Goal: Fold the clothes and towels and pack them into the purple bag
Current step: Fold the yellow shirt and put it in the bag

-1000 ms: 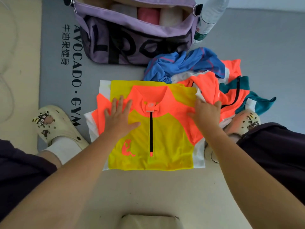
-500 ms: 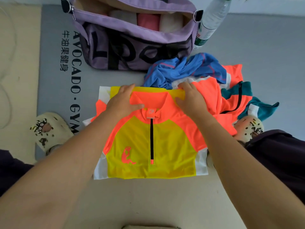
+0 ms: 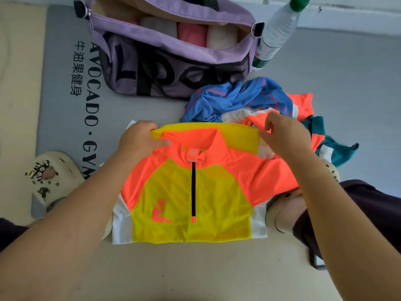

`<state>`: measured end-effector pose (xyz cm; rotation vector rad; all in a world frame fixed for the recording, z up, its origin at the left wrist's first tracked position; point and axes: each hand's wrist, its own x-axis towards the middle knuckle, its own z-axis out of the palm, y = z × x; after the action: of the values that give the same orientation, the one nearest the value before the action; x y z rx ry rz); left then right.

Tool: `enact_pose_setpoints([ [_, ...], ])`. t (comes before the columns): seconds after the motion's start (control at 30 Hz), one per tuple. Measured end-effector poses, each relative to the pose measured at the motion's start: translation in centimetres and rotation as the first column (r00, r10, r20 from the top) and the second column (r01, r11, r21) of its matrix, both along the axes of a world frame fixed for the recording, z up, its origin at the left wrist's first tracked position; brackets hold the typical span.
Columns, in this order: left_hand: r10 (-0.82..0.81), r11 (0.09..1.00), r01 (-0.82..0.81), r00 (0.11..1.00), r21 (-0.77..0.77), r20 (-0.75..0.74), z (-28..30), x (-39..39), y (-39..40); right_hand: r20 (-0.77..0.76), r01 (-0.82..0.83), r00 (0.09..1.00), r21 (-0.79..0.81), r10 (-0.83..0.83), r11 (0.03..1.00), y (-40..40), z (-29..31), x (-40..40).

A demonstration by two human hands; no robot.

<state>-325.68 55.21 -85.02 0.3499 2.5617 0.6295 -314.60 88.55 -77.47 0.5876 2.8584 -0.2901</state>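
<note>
A neon yellow and orange zip-neck shirt (image 3: 191, 192) lies flat on the floor in front of me, sleeves folded in. My left hand (image 3: 138, 140) pinches its far edge at the left shoulder. My right hand (image 3: 282, 135) grips the far edge at the right shoulder. The purple bag (image 3: 165, 70) stands open beyond the shirt, with rolled white and pink towels (image 3: 191, 35) inside. A heap of unfolded clothes lies to the right: a blue garment (image 3: 234, 98), an orange one (image 3: 301, 103) and a teal one (image 3: 338, 148).
A clear water bottle (image 3: 275, 33) with a green cap leans beside the bag's right end. A grey gym mat (image 3: 60, 118) with black lettering lies under the bag. My cream clogs (image 3: 52, 177) sit at left and right (image 3: 282, 213) of the shirt.
Both hands slid from the shirt's chest up to its far edge and took hold of it at the shoulders. The camera has moved closer.
</note>
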Motion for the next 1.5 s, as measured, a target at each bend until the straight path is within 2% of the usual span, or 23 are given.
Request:
enact_pose_setpoints([
  [0.07,-0.010,0.999,0.009,1.000,0.035,0.019,0.5,-0.3,0.7,-0.099,-0.038,0.994,-0.010,0.037,0.999,-0.9,-0.1,-0.2],
  [0.13,0.006,0.997,-0.010,0.998,0.071,0.063,0.9,-0.7,1.5,-0.168,-0.092,0.984,-0.159,0.065,0.983,-2.3,-0.6,-1.0],
  [0.2,-0.005,0.998,0.001,0.998,0.067,0.062,1.2,-0.9,2.1,-0.173,-0.135,0.982,-0.328,0.081,0.935,-4.1,-1.4,-2.1],
  [0.27,-0.005,0.998,0.003,0.999,0.058,0.043,1.2,-1.1,2.2,-0.103,-0.132,0.990,-0.404,0.098,0.905,-5.4,-2.6,-3.0],
  [0.33,-0.008,0.999,0.006,0.997,0.040,0.071,1.1,-1.3,1.7,0.029,-0.117,0.990,-0.333,0.135,0.935,-5.7,-3.9,-3.8],
  [0.4,-0.064,0.998,0.066,0.990,-0.018,0.128,0.9,-1.6,0.8,0.153,-0.133,0.975,-0.193,0.164,0.972,-5.3,-4.6,-4.2],
  [0.5,-0.105,0.987,0.123,0.981,-0.104,0.162,0.7,-2.0,-0.5,0.227,-0.231,0.945,-0.055,0.238,0.971,-4.2,-4.3,-4.0],
  [0.63,0.001,1.000,0.002,0.992,-0.019,0.130,0.6,-2.6,-1.7,0.060,-0.156,0.983,-0.213,0.172,0.964,-2.8,-3.4,-3.4],
  [0.73,0.061,0.998,-0.061,0.998,-0.004,-0.011,0.9,-3.4,-2.4,-0.056,-0.134,0.991,-0.247,0.123,0.960,-2.8,-3.0,-4.8],
  [0.8,0.078,0.997,-0.078,0.991,0.006,-0.107,1.2,-4.0,-2.3,-0.108,-0.149,0.986,-0.179,0.131,0.973,-3.4,-2.9,-6.4],
  [0.9,0.115,0.993,-0.109,0.980,0.040,-0.161,1.4,-4.0,-1.9,-0.077,-0.155,0.984,0.084,0.161,0.984,-4.5,-3.0,-8.0],
  [0.97,0.158,0.987,-0.144,0.960,0.073,-0.229,1.0,-3.0,-1.5,-0.179,-0.116,0.974,0.139,0.141,0.983,-5.4,-2.9,-7.7],
  [1.03,0.147,0.988,-0.134,0.967,0.073,-0.209,0.1,-1.9,-1.0,-0.293,-0.105,0.951,0.001,0.101,0.994,-6.5,-2.8,-6.6],
  [1.07,0.130,0.990,-0.119,0.979,0.077,-0.157,-0.4,-1.3,-0.8,-0.281,-0.097,0.958,-0.120,0.060,0.988,-7.0,-3.1,-6.0],
  [1.13,0.118,0.988,-0.112,0.992,0.106,-0.055,-1.3,-0.4,-0.4,-0.152,-0.033,0.988,-0.304,-0.015,0.952,-7.6,-3.9,-4.7],
  [1.17,0.133,0.984,-0.129,0.991,0.120,-0.024,-1.6,-0.2,-0.2,-0.082,0.011,0.996,-0.341,-0.041,0.940,-7.7,-4.2,-4.3],
  [1.23,0.176,0.976,-0.177,0.984,0.123,0.017,-1.8,-0.2,0.2,0.009,0.068,0.998,-0.362,-0.070,0.930,-7.6,-4.8,-3.7],
  [1.33,0.178,0.976,-0.182,0.983,0.123,0.042,-2.0,-0.4,0.5,0.055,0.055,0.998,-0.356,-0.038,0.933,-7.0,-4.9,-3.7],
  [1.4,0.193,0.969,-0.192,0.981,0.156,0.003,-2.1,-0.5,0.4,0.007,0.012,1.000,-0.396,-0.010,0.918,-6.7,-4.7,-3.7],
  [1.5,0.267,0.945,-0.250,0.962,0.211,-0.055,-1.6,-0.5,0.5,-0.104,0.003,0.993,-0.450,-0.055,0.893,-6.5,-4.5,-3.9],
])
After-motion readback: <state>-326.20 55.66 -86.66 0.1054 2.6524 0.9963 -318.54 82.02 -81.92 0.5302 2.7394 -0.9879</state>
